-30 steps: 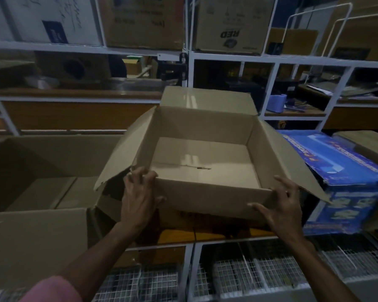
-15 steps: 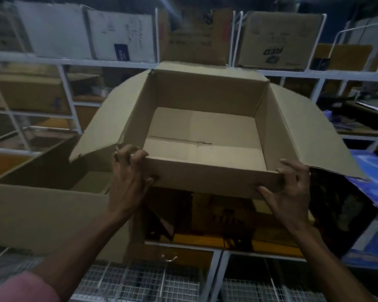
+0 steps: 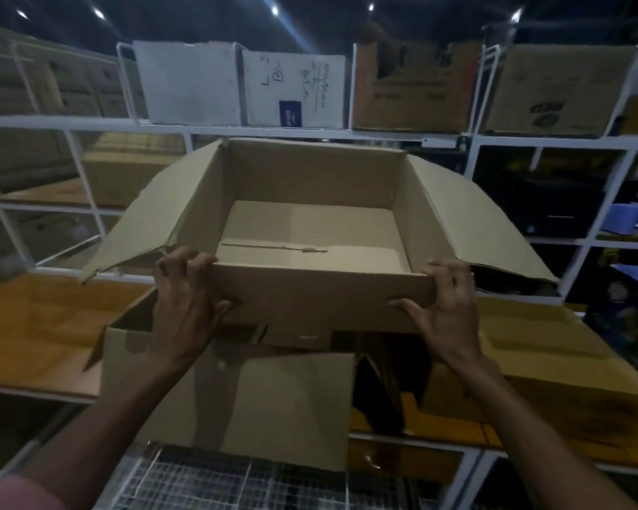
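Left hand (image 3: 185, 300), right hand (image 3: 446, 307) grip cardboard box (image 3: 321, 300) | brown, flaps splayed

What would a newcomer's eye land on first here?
An empty, open cardboard box fills the centre, flaps splayed, gripped at its near corners by the left hand and right hand. Behind it, a white box with handwriting sits on the top shelf of a white rack.
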{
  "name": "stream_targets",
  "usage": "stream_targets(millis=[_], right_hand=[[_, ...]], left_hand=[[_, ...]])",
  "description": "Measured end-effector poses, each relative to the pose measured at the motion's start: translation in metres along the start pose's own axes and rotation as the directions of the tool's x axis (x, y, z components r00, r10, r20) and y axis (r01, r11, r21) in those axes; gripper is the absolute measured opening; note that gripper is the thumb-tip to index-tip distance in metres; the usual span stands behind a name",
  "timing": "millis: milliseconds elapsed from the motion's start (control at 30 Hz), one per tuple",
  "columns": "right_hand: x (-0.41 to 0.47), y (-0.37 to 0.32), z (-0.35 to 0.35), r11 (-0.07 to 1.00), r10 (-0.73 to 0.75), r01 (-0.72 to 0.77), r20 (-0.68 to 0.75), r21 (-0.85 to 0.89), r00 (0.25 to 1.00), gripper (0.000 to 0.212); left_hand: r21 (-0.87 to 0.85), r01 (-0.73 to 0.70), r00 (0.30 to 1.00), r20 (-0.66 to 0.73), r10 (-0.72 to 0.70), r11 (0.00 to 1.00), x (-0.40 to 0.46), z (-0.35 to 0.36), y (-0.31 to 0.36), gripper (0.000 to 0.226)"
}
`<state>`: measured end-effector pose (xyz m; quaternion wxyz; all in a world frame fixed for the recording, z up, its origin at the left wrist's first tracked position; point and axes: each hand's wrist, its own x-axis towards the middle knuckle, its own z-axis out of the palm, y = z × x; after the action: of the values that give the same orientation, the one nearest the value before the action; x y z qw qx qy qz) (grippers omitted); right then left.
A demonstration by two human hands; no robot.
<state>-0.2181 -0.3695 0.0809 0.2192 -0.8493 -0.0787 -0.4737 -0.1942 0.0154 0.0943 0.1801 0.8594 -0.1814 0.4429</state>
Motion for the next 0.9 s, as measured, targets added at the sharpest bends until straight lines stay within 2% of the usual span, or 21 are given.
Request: stream_targets(millis=[267,567,667,733,900], right_hand=[[0.015,-0.088,0.088,0.994,0.086,-0.078,0.113,-0.074,0.99,0.067],[0.03,-0.098,0.134,0.974,0.213,-0.182,0.273,-0.135,0.938,0.066],[0.042,-0.09,0.144,0.965,0.261,-0.235,0.328,-0.117,0.908,0.067],[0.053,-0.087,0.151,0.956,0.292,-0.269,0.357,-0.113,0.887,0.064],[0.082,-0.088,0.158,0.949,0.315,-0.296,0.426,-0.113,0.848,0.053]], left_hand=[[0.041,0.016,0.994,0.107,-0.021,0.999,0.005,-0.022,-0.125,0.089],[0.125,0.081,0.938,0.326,-0.118,0.989,0.02,0.011,-0.173,0.096],[0.102,0.11,0.93,0.34,-0.139,0.989,0.023,0.023,-0.174,0.098],[0.093,0.098,0.933,0.338,-0.124,0.991,0.02,0.032,-0.176,0.105],[0.223,-0.004,0.903,0.419,-0.093,0.975,0.003,0.06,-0.177,0.147]])
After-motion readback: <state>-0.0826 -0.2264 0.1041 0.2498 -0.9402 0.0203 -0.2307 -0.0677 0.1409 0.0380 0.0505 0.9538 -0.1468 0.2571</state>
